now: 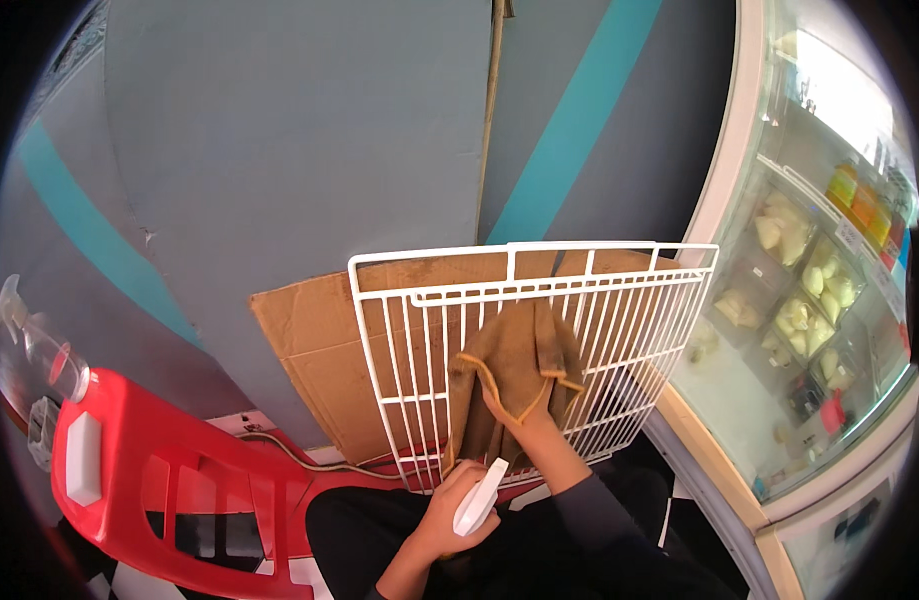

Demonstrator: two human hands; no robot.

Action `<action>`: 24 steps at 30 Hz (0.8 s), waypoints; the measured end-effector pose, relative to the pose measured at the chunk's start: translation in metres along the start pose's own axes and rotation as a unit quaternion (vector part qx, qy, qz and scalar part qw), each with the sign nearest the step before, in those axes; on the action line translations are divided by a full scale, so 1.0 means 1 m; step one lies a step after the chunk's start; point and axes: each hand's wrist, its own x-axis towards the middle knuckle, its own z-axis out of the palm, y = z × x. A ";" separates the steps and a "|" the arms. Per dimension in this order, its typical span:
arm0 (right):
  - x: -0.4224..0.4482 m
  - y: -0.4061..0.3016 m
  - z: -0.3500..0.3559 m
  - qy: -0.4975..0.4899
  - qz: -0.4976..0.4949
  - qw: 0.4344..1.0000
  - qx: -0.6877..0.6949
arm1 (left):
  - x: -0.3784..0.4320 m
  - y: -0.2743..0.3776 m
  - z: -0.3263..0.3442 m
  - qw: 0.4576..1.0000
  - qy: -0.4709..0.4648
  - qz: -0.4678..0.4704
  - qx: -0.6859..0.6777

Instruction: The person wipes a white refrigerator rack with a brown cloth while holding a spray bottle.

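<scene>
A white wire shelf rack [509, 259] stands tilted before me. My right hand [533, 429] presses a brown cloth [515, 352] with orange stitched edges against its bars; the cloth hides most of the fingers. Low in front of my lap, my left hand [455, 506] grips a white plastic spray head [482, 496]. Whatever is below that head is hidden by the hand and the dark clothing. Part of the cloth hangs down close to the left hand.
Behind the rack, a cardboard sheet [302, 337] leans on the grey wall [302, 150]. At left, a red plastic stool [181, 427] carries a white block [84, 459] and a clear spray bottle [58, 356]. A glass display fridge [729, 420] with bagged food [804, 322] borders the right.
</scene>
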 end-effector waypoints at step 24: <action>0.022 0.004 0.003 0.047 -0.088 0.990 -0.103 | -0.004 -0.001 -0.005 1.000 -0.020 -0.015 -0.006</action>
